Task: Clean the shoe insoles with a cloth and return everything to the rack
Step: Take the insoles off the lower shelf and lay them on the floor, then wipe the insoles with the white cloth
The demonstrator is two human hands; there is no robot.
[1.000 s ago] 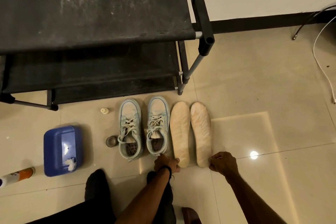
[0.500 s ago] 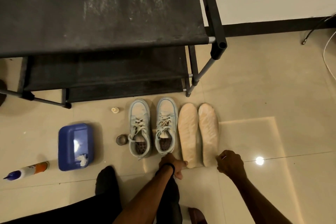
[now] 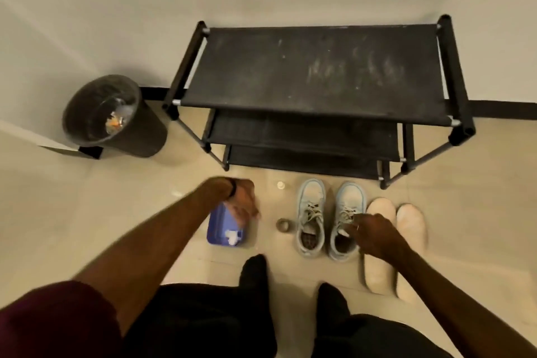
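Note:
Two cream insoles lie side by side on the floor tiles, the left insole (image 3: 381,209) and the right insole (image 3: 411,241), just right of a pair of light blue sneakers (image 3: 311,212). My left hand (image 3: 244,208), blurred, hangs with its fingers pointing down over a blue tub (image 3: 216,227) that holds a white cloth (image 3: 232,237). My right hand (image 3: 367,234) hovers over the right sneaker (image 3: 347,203), fingers loose, holding nothing. The black shoe rack (image 3: 313,73) stands behind the sneakers with bare shelves.
A black waste bin (image 3: 148,136) stands left of the rack by the wall. A small white bottle cap (image 3: 280,184) and a small round tin (image 3: 282,224) sit between tub and sneakers. My socked feet (image 3: 252,273) are at the bottom.
My head has lifted, so the whole rack and the bin show. My left hand left the insole's heel for the blue tub. My right hand moved from the right insole to the right sneaker.

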